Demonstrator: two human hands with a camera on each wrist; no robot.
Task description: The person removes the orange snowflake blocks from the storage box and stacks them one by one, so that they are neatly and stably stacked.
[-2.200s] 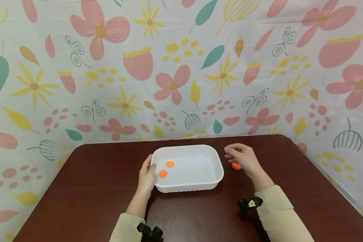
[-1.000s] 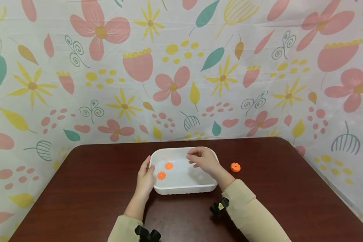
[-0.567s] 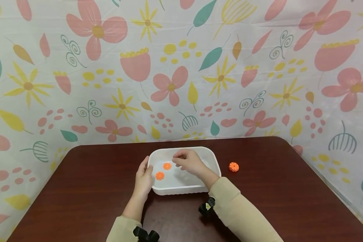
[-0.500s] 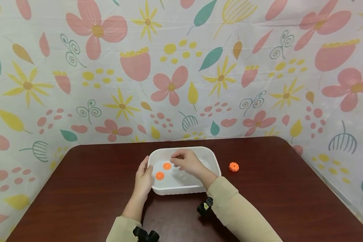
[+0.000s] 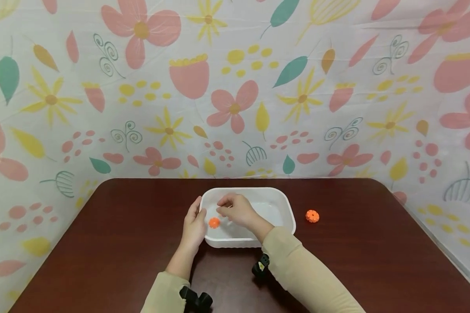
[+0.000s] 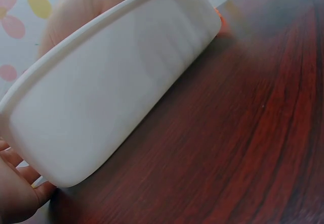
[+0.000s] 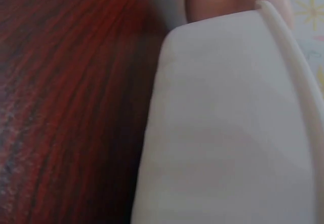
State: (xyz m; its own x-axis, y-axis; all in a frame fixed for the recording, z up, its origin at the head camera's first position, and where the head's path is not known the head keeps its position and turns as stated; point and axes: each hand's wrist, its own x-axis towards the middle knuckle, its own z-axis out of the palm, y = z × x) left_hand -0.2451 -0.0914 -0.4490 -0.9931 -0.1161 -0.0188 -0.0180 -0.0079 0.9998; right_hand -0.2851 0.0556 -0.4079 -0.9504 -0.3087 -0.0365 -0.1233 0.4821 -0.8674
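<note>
A white rectangular plastic tray (image 5: 274,213) stands on the table in the head view. The left hand (image 5: 193,224) grips its left side, thumb over the rim and fingers along the outer wall. Inside the tray lies a small orange notched disc (image 5: 214,223) near the left end. Just to its right, the right hand (image 5: 239,211) is low over the tray floor with bent fingers, hiding the spot where a second orange disc lay. Whether its fingertips pinch that disc cannot be seen. In both wrist views the tray's outer wall (image 6: 101,92) (image 7: 223,113) fills much of the frame.
Right of the tray, a small stack of orange notched discs (image 5: 312,216) sits on the dark brown table (image 5: 113,243). A floral cloth (image 5: 235,152) hangs behind the table. Each sleeve bears a black wrist camera (image 5: 196,300).
The right hand has moved left from the orange discs on the table into the tray, now covering one disc there. The left hand keeps its grip. The head view has shifted slightly.
</note>
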